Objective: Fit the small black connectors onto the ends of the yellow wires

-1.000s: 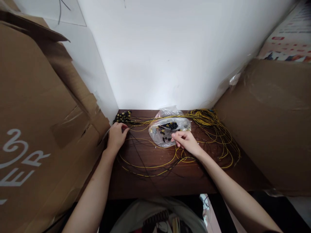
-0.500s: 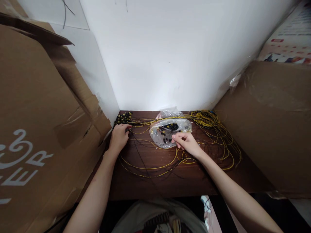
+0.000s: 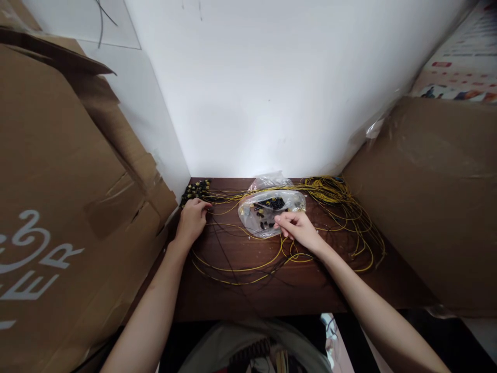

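Cardboard [image 3: 58,171] leans in on the far left, its flap beside the dark worktop [image 3: 248,295]. Next to it the left hand [image 3: 191,220] lies palm down on the wood, fingers curled at the near ends of the yellow wires [image 3: 248,267]; a cluster of small black and yellow plugs [image 3: 197,188] sits just beyond its fingertips, toward the wall. Whether that grip pinches a wire or only presses on it cannot be told. From there the wires run mostly left to right across the worktop, looping out to a thick coil at the far right. In the middle, a clear plastic bag [image 3: 264,210] of small dark parts lies over the wires. The right hand [image 3: 297,229] is at the bag's near right edge, thumb and forefinger pinched narrow on the plastic or a part inside. A second cardboard box [image 3: 427,197] closes the right side.
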